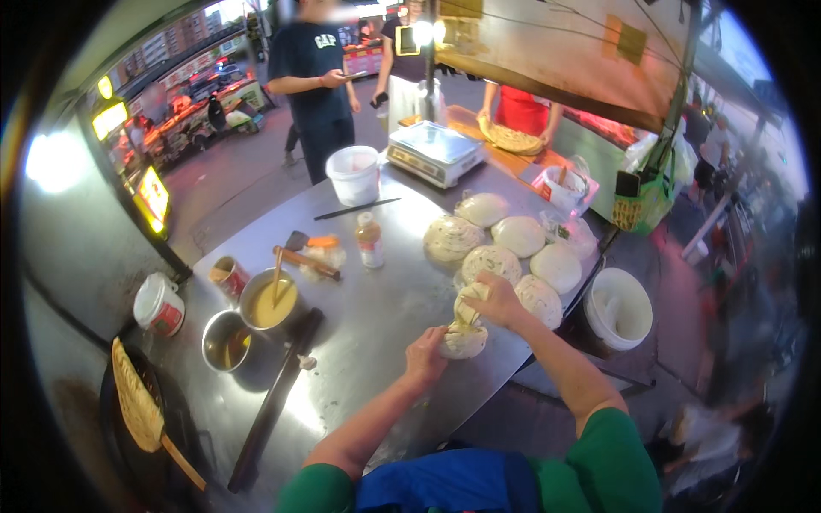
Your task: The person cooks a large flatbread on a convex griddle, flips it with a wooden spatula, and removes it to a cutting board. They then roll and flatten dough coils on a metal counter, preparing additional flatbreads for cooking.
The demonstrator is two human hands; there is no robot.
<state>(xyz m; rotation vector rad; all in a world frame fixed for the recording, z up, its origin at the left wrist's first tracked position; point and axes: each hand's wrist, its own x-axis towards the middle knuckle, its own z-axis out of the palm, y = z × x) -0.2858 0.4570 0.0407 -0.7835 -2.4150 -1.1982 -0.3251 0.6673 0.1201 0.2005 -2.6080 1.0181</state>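
Note:
A lump of pale filled dough (pixel 466 340) rests on the metal table, and a twisted, folded part of it rises from the top. My left hand (pixel 426 356) grips this dough at its left side. Higher up, my right hand (pixel 497 300) pinches the raised dough flap (pixel 471 301) between thumb and fingers. Just beyond my right hand sits a round dough ball with green flecks (pixel 492 264). Several more dough balls are grouped behind it and to its right, among them a smooth white one (pixel 555 268) and a layered one (pixel 453 238).
A dark rolling pin (pixel 276 401) lies left of my arms. Beyond it stand a pot of yellow liquid (pixel 272 304), a second metal pot (pixel 226 341) and a bottle (pixel 369 240). A scale (pixel 436 152) and white bucket (pixel 352 176) stand at the far edge. A pan (pixel 183 423) holds a flatbread (pixel 136 397).

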